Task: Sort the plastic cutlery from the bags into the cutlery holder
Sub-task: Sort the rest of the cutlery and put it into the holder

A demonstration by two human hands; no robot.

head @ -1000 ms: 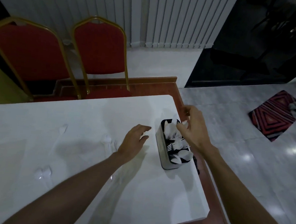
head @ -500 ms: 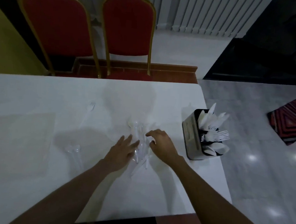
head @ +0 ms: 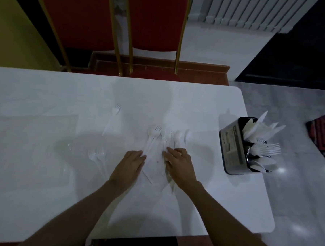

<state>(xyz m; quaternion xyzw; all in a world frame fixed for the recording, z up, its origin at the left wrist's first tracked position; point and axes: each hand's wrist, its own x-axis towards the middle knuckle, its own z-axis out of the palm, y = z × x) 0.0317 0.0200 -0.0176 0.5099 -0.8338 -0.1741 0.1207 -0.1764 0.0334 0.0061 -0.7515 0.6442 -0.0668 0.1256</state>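
A white table [head: 46, 98] with rounded corners fills the lower view, dimly lit, its top glossy enough to carry soft shadows of the arms. Near its middle lies a loose pile [head: 158, 139] of white plastic cutlery, heads pointing away from the person. The left hand [head: 129, 165] lies flat on the table, fingers straight, fingertips touching handles at the pile's left edge; it grasps nothing. The right hand [head: 180, 166] rests palm down on handles at the pile's right side, fingers nearly straight, likewise released. Left of the pile a fork [head: 112, 118] lies alone, and a pair of forks [head: 96, 157] lies nearer the person. A clear bag [head: 30, 144] lies flat at the far left. The holder [head: 233, 147], a dark box with a label on its side, stands upright near the table's right edge, well apart from both hands; its far compartment holds knives [head: 261, 126], the middle one sorted forks [head: 267, 149], the near one spoons [head: 263, 164].

Beyond the table stand a chair [head: 79, 15] and a second chair [head: 157, 19], both red with gold frames, and a brown wooden step [head: 202, 71] shows past their legs. A yellow wall [head: 15, 40] rises at the left, a white slatted blind [head: 244, 12] hangs at the back, and a dark doorway [head: 303, 45] opens at the right. The floor [head: 295, 186] is grey glossy tile with glints of light, and a red striped rug [head: 324, 135] lies at the right edge
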